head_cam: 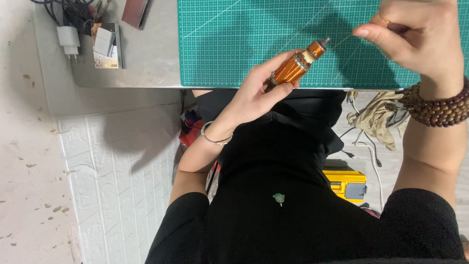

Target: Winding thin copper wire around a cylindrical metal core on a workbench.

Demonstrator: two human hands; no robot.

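Note:
My left hand (251, 98), with a silver bangle on the wrist, grips an orange metallic pen-shaped rotary tool (292, 69) and holds it tilted over the near edge of a green cutting mat (229, 44). The tool's tip points up and to the right. My right hand (415, 36), with a brown bead bracelet on the wrist, pinches a thin bit or wire (343, 41) between thumb and forefinger right at the tool's tip. Whether the thin piece sits inside the tip is too small to tell.
The mat lies on a grey table (146, 63). At its left end are a white charger (68, 41), dark cables and a small box (106, 46). Below the table are a yellow case (346, 184), a beige cloth (376, 116) and white cords.

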